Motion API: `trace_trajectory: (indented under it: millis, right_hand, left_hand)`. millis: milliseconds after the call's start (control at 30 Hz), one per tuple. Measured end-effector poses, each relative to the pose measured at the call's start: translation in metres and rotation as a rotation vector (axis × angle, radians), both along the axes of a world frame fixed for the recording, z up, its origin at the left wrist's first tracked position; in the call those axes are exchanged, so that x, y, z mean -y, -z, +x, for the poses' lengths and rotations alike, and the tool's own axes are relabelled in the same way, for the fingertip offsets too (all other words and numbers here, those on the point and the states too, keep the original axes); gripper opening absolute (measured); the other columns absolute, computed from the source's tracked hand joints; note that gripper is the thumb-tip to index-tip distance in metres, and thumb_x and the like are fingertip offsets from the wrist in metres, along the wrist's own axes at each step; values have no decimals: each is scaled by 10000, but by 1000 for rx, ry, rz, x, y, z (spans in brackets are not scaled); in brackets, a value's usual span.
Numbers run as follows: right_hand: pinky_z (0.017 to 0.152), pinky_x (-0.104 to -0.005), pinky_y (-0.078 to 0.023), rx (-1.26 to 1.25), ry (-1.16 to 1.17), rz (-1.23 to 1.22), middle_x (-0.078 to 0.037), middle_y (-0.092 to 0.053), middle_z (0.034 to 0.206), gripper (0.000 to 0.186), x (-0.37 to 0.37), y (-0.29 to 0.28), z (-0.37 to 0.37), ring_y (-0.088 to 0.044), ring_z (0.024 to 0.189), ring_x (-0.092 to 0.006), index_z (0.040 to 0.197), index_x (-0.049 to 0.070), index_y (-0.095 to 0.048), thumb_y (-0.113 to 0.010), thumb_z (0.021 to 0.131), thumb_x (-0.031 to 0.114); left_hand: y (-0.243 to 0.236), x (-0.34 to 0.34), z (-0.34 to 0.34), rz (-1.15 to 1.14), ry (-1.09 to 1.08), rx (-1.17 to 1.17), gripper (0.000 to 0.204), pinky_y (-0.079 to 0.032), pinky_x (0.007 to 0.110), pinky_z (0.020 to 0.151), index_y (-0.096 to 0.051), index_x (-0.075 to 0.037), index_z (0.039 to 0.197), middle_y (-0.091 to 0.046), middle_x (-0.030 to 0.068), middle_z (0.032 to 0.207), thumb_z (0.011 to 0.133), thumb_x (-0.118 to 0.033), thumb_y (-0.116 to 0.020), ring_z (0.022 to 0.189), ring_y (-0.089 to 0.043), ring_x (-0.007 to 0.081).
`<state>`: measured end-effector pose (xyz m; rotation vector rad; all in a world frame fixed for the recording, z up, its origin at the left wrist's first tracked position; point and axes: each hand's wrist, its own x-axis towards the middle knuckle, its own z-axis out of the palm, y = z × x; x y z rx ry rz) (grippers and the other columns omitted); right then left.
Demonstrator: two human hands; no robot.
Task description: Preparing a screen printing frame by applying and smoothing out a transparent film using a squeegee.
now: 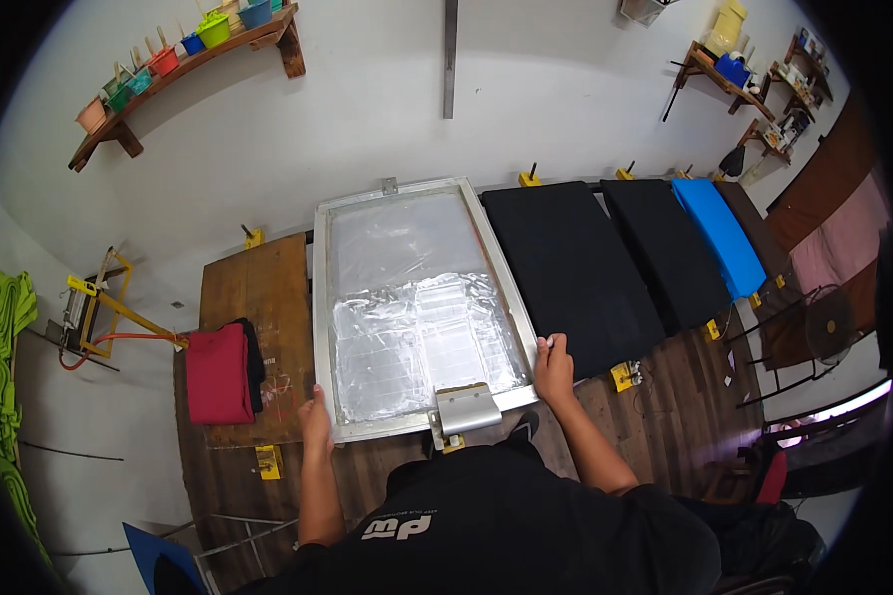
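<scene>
A large silver-framed screen (pixel 319 288) lies in the middle of the row of boards, its translucent sheet wrinkled and glossy over the lower half, with a silver clamp plate (pixel 468 405) on its near edge. My left hand (pixel 317 421) holds the frame's lower left side, fingers closed on it. My right hand (pixel 555 369) grips its lower right side. A wooden board (pixel 248 297) is left of the frame, with folded red and black fabric (pixel 218 377) on it.
Black-covered boards (pixel 566 258), a blue board (pixel 714 233) and a brown board run rightward. Yellow-and-silver equipment (pixel 104 297) is mounted at the left. Green fabric (pixel 0 367) hangs at the far left. Wall shelves (pixel 184 74) hold pots. A fan (pixel 829 322) stands at the right.
</scene>
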<state>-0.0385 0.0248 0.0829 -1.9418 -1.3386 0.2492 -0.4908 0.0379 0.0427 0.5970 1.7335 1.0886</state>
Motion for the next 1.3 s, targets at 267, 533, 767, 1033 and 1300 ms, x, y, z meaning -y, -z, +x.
trace_trajectory:
  millis: [267,533,767,1033,1300]
  right_hand:
    - [582,-528,-415,-12,0,21,-239,-564,689,238,3,-7,-2,-597,640,-466,1053,34,-452,-487,1058,270]
    - [625,-572,-422,-12,23,-41,-257,-609,740,250,1,-14,1,-606,714,-508,1087,41,-454,-494,1053,286]
    - [622,-577,-426,-49,14,-127,-280,-601,739,221,26,-21,-3,-611,744,-523,1083,39,-443,-482,1052,254]
    - [611,-575,-423,-40,-7,-77,-282,-604,738,237,6,-33,-4,-608,724,-520,1088,36,-458,-488,1054,269]
    - [616,-582,-427,-1,29,-65,-270,-610,714,261,15,-18,-8,-609,710,-519,1093,39,-461,-475,1056,298]
  left_hand:
    - [-15,0,3,0,-1,-4,542,-341,343,582,-533,-57,672,-434,-35,663,1006,-480,-594,648,-355,107]
    - [-30,1,8,-22,2,-5,531,-368,332,614,-538,-58,689,-449,-30,680,1009,-479,-589,664,-379,109]
    - [-6,22,2,34,-39,-125,514,-378,294,599,-628,-3,737,-549,-14,712,1030,-422,-573,668,-424,71]
    - [-20,14,1,3,0,-60,497,-351,284,571,-610,-27,739,-507,-46,670,1023,-434,-583,626,-393,67]
    - [-15,18,-5,-11,-1,-21,506,-344,289,569,-586,-40,712,-479,-50,658,1022,-441,-585,622,-382,70]
